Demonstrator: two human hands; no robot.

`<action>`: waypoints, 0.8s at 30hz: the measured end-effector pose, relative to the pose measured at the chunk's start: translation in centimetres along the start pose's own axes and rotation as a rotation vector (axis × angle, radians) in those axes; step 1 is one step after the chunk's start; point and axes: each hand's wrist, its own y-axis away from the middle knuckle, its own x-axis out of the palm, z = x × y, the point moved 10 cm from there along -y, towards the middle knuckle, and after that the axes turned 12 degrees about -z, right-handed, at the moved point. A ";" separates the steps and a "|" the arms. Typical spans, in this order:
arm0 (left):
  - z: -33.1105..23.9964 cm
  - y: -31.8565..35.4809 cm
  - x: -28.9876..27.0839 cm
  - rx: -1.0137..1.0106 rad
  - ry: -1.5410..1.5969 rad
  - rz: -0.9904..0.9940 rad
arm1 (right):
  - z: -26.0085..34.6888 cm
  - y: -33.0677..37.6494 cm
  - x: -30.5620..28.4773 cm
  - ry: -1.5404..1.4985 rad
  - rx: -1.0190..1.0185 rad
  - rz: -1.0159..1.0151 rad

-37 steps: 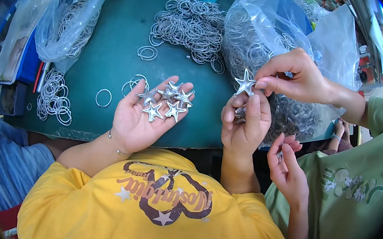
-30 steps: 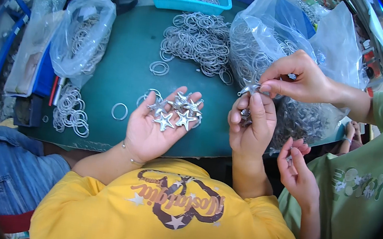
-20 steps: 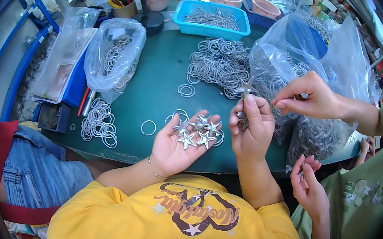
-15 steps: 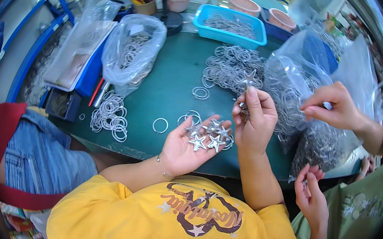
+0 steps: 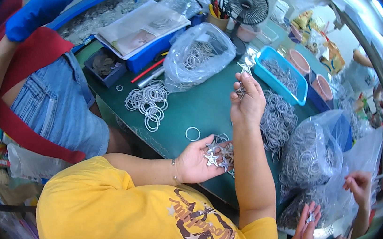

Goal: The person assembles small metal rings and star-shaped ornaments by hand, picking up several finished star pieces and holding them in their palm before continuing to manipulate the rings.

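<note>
Metal stars (image 5: 218, 156) are lying in a small heap on my left hand (image 5: 201, 160), which I am holding palm up and open just over the near edge of the green surface (image 5: 193, 108); the fingers are spread flat, cupping nothing shut. One more silver star (image 5: 245, 66) is standing above the fingertips of my right hand (image 5: 247, 104), which I am raising beyond the heap, toward the blue tray (image 5: 281, 80). That grip is nearly closed, thumb and fingers pinched on the star and on what looks like a small ring below it; I cannot tell how the two are joined.

Taking the blue tray as landmark: a loose pile of wire rings (image 5: 276, 122) is lying just on the near side of it, a clear bag of rings (image 5: 198, 59) to its left, and a black desk fan (image 5: 246, 5) behind that bag. A single ring (image 5: 193, 134) is lying nearer me, close to my left fingertips.

The likely trouble, I judge, is my flat left palm tipping so the stars are sliding off over the edge, or the thin star twisting out of my pinch and dropping into the ring pile, where it would be hard to find.
</note>
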 end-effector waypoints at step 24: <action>-0.5 0.2 -1.5 -0.009 -0.037 0.061 | -2.8 2.5 5.0 0.096 0.068 0.130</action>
